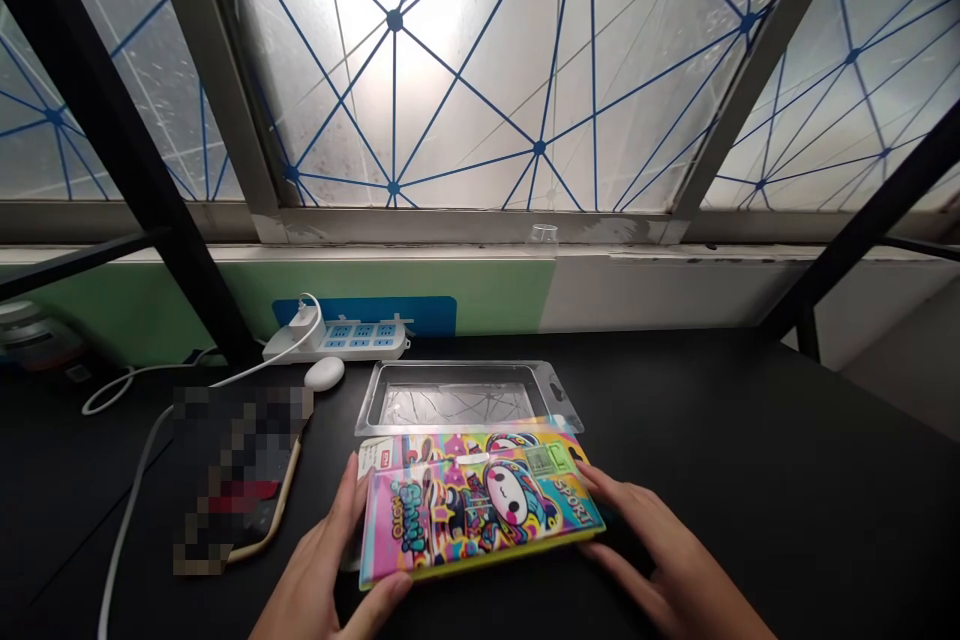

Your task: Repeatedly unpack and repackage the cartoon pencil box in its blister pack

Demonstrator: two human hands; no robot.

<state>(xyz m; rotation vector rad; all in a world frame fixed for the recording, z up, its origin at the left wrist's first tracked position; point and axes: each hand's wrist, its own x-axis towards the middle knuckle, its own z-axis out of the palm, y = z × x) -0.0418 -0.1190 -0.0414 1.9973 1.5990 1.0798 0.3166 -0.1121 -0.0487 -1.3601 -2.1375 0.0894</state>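
A flat, brightly printed cartoon package lies on the black table in front of me. My left hand grips its left end, thumb under the near corner and fingers along the edge. My right hand rests with spread fingers against its right end. Behind the package sits a clear plastic blister tray, with nothing in it. A second printed card shows under the top one.
A phone with a cable lies to the left. Behind it are a white earbud case and a white power strip with a plugged-in charger. A frosted window with blue lines fills the back.
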